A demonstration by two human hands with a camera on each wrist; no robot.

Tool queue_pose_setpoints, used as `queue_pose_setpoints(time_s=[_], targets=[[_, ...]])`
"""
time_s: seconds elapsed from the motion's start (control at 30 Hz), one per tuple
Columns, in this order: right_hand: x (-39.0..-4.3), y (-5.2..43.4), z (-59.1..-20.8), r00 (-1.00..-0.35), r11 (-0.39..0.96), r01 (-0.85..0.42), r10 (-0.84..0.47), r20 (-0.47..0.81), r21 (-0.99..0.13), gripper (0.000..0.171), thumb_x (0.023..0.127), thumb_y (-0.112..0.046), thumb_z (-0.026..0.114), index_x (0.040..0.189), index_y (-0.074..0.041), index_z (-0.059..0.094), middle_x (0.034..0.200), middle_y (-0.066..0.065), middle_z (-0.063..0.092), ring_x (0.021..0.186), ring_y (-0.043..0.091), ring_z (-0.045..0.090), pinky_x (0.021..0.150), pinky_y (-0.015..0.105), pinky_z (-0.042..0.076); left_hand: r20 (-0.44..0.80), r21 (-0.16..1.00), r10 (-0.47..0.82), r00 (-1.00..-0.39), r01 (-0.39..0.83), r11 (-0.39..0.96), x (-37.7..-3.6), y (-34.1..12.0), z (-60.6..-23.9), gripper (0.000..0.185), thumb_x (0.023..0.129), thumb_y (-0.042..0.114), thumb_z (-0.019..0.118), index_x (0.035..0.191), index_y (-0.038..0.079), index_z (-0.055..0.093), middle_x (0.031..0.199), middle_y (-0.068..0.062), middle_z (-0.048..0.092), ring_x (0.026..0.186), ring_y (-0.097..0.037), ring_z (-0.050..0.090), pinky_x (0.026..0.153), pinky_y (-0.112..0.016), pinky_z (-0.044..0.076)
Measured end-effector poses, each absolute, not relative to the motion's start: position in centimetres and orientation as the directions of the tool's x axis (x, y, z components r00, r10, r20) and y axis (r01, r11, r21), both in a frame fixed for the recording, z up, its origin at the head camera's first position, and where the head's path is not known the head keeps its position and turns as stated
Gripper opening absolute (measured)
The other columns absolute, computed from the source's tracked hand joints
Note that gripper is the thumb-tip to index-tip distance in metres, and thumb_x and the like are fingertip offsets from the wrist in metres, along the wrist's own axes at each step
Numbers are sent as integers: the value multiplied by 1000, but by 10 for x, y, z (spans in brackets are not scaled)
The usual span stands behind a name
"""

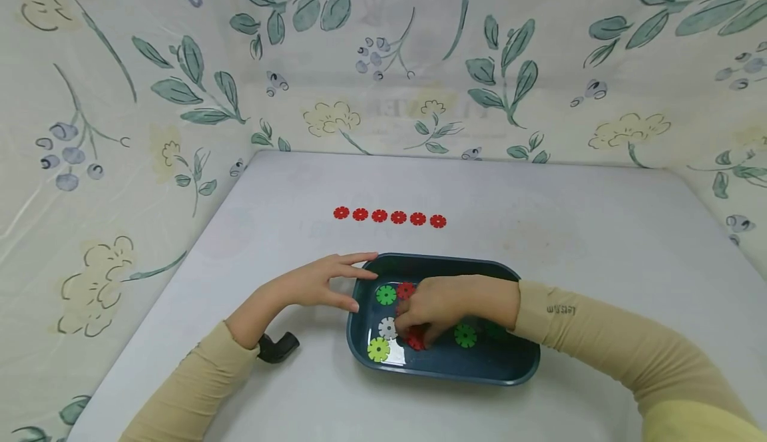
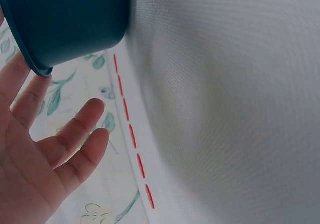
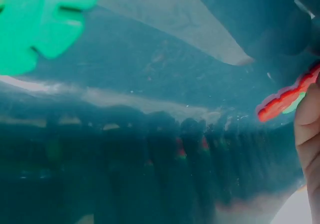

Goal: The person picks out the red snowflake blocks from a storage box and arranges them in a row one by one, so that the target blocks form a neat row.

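My left hand (image 1: 314,281) has its fingers spread, with fingertips at the left rim of a dark blue-green tray (image 1: 443,379). In the left wrist view, two fingertips of it meet the rim. My right hand (image 1: 440,302) reaches down into the tray, fingers bent around a red notched disc (image 1: 416,339); I cannot tell whether they pinch it. Another red disc (image 1: 405,289) shows just beyond the knuckles. Near the fingers lie a green disc (image 1: 386,295), a white disc (image 1: 387,327) and a yellow-green disc (image 1: 378,349). Another green disc (image 1: 465,335) sits right of the hand.
Several red discs (image 1: 379,216) form a straight row on the white table (image 1: 575,229) behind the tray. A black curved piece (image 1: 278,347) shows beside the left wrist. Floral cloth (image 1: 395,96) hangs along the table's back and left edges.
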State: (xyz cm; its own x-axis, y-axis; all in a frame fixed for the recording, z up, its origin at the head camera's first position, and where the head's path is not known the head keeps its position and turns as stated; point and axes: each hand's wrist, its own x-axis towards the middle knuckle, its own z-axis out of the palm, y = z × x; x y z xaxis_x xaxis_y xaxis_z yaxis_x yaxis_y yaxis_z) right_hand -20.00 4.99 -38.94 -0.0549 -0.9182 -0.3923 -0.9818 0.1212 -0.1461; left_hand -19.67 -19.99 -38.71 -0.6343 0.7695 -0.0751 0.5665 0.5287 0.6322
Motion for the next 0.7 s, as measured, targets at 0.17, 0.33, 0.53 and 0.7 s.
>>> queue_pose_setpoints(time_s=[0.17, 0.33, 0.53, 0.7], targets=[[-200, 50, -389, -82, 162, -971, -917, -391, -175, 37, 79, -33, 70, 113, -25, 58, 100, -9, 63, 81, 1, 55, 74, 12, 46, -77, 622, 769, -634, 572, 534, -197, -200, -387, 56, 79, 33, 70, 128, 10, 54, 148, -9, 29, 133, -33, 29, 99, -55, 32], [-203, 50, -388, -86, 225, -925, -909, -407, -305, 34, 81, -25, 69, 113, -24, 58, 95, -10, 64, 80, 0, 55, 77, 13, 46, -79, 627, 763, -641, 563, 538, -197, -199, -388, 56, 79, 34, 69, 127, 10, 55, 148, -8, 30, 133, -32, 29, 99, -54, 33], [-213, 52, -382, -110, 273, -808, -941, -321, -522, 31, 84, -15, 65, 115, -16, 59, 93, -5, 62, 75, 1, 50, 70, 12, 45, -84, 628, 757, -648, 555, 545, -197, -201, -390, 55, 80, 32, 69, 128, 11, 55, 148, -8, 30, 133, -33, 29, 99, -55, 33], [-224, 63, -374, -161, 226, -730, -974, -159, -645, 34, 86, -12, 62, 119, -6, 58, 84, -1, 62, 64, 0, 47, 63, 16, 47, -93, 636, 755, -649, 545, 547, -197, -200, -388, 55, 80, 33, 69, 128, 10, 54, 148, -9, 29, 133, -33, 28, 99, -56, 32]])
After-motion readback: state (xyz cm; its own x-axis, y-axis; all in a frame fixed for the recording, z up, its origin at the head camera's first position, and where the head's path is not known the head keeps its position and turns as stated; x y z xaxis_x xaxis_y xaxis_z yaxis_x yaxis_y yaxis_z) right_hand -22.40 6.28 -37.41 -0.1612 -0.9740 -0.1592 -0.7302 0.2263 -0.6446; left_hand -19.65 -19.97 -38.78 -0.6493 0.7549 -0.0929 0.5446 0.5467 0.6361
